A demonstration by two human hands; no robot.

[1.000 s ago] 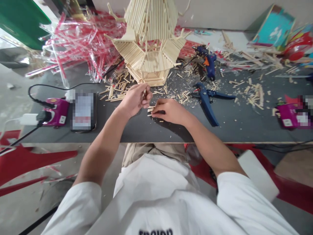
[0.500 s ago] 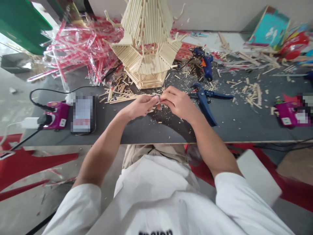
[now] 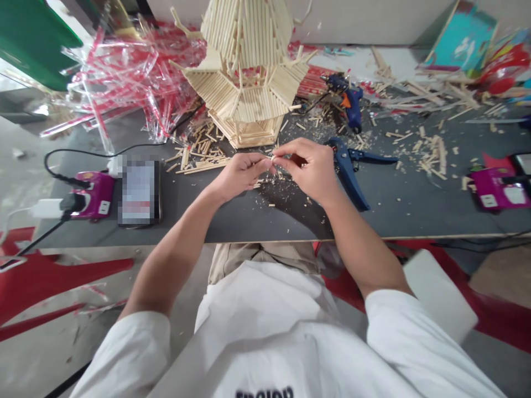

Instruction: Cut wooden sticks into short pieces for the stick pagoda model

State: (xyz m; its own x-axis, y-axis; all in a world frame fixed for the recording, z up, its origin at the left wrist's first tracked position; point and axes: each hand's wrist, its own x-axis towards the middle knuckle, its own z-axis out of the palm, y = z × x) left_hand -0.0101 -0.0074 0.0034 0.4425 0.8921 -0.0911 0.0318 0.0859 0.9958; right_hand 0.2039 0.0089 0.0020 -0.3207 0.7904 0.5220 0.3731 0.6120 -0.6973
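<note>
- Flat grey worktop (image 3: 191, 215), strewn with splinters
- Crinkly red-and-clear wrappers (image 3: 124, 83), left of the ribbed, upright stick pagoda (image 3: 253, 105)
- Left hand (image 3: 237, 178) and right hand (image 3: 309, 166), fingertips pinched together
- Blue cutter (image 3: 350, 174), handles spread, beside the right hand; glue gun (image 3: 352, 108) beyond
- Pale stick piece (image 3: 272, 158) between both hands' fingertips, before the pagoda; long axis unclear

And there's dark lettering (image 3: 264, 393) across the white T-shirt (image 3: 265, 337), cut off by the bottom edge, and no word comes out for certain! Over to the phone (image 3: 140, 193): its screen is pixelated, unreadable. Pale labels sit on the left purple power adapter (image 3: 94, 190) and the right purple power adapter (image 3: 489, 187), both marks too small to read!
</note>
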